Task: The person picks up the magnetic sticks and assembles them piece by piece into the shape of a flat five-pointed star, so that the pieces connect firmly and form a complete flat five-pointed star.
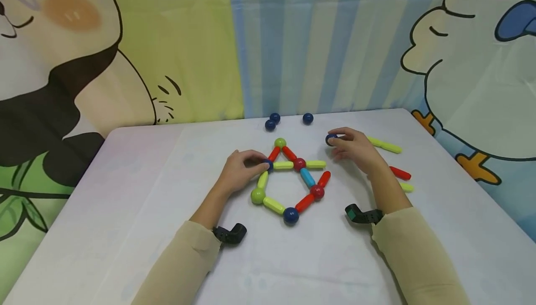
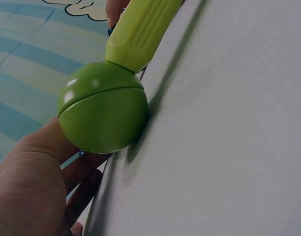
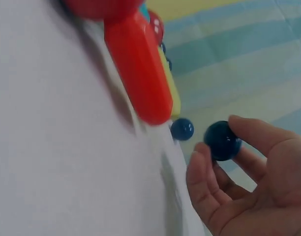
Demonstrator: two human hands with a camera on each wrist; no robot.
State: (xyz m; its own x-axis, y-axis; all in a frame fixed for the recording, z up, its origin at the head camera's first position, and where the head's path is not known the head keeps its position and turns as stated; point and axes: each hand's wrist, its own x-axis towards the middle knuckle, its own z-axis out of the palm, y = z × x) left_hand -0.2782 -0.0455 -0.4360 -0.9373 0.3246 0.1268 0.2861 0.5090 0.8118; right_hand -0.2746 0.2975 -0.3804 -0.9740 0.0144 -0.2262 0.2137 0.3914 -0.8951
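A flat figure of coloured rods and balls lies mid-table. It has a green ball (image 1: 280, 143) at its top, red balls (image 1: 299, 164) on the right and a dark blue ball (image 1: 291, 215) at the bottom. My left hand (image 1: 239, 172) pinches the figure's left blue ball (image 1: 269, 165), partly hidden by the fingers. In the left wrist view, a lower green ball (image 2: 104, 108) covers part of that hand. Off the table, my right hand (image 3: 256, 182) holds a loose dark blue ball (image 3: 222, 141) between thumb and fingers. A yellow-green rod (image 1: 316, 164) and red rod (image 1: 324, 178) stick out rightward.
Three loose blue balls (image 1: 307, 119) lie along the table's back edge. Right of the figure, by the right forearm, are yellow-green rods (image 1: 386, 145) and a red rod (image 1: 400, 173). A cartoon-printed curtain (image 1: 188, 54) hangs behind the white table (image 1: 138, 193).
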